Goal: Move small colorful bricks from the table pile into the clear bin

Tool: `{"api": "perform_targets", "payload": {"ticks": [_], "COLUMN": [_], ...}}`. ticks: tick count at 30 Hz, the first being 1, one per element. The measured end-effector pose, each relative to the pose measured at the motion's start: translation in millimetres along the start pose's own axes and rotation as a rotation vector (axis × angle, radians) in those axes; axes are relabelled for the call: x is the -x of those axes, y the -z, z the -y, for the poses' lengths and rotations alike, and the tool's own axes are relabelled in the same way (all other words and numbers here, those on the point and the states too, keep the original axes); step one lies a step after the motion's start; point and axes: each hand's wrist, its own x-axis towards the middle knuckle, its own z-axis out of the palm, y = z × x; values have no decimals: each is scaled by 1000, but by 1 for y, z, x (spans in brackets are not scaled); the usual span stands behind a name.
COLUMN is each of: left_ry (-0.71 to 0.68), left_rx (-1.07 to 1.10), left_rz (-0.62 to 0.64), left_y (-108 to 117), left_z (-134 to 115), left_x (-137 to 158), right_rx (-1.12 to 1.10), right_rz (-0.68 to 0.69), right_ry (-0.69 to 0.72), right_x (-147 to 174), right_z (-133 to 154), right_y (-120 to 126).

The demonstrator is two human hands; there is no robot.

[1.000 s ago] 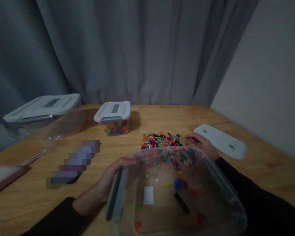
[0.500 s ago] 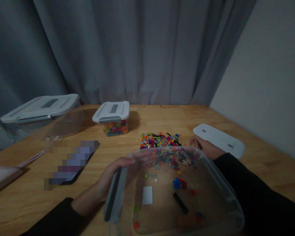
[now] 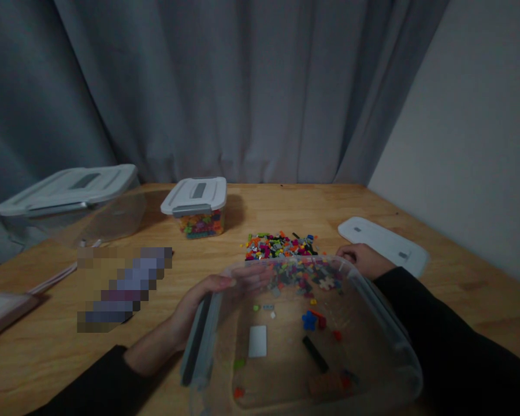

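Your left hand [image 3: 208, 300] and right hand [image 3: 364, 260] clasp the clear bin [image 3: 390, 329], tilted toward the brick pile [image 3: 279, 245] beyond it.

We record a dim, underexposed view: soft focus throughout, wide-angle stretching at edges, faint shadows on the table [image 3: 286, 202].

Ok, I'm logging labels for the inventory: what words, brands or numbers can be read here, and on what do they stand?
None can be read.
Pixelated item on the table: blurred out, unreadable.
Small lidded box, large lidded bin, loose lid: no print shows.
Clear bin, gripped by the left hand and right hand: no label visible.
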Motion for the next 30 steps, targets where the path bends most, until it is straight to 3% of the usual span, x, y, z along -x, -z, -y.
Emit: {"api": "perform_targets", "payload": {"ticks": [16, 30], "left_ry": [1, -10], "left_rx": [-117, -179], "left_rz": [-58, -120], "left_y": [-20, -43], "left_z": [-11, -21], "left_x": [-2, -2], "right_rx": [-90, -40], "right_rz": [3, 5], "right_ry": [1, 9], "right_x": [3, 8], "right_z": [13, 22], "right_y": [-2, 1]}}
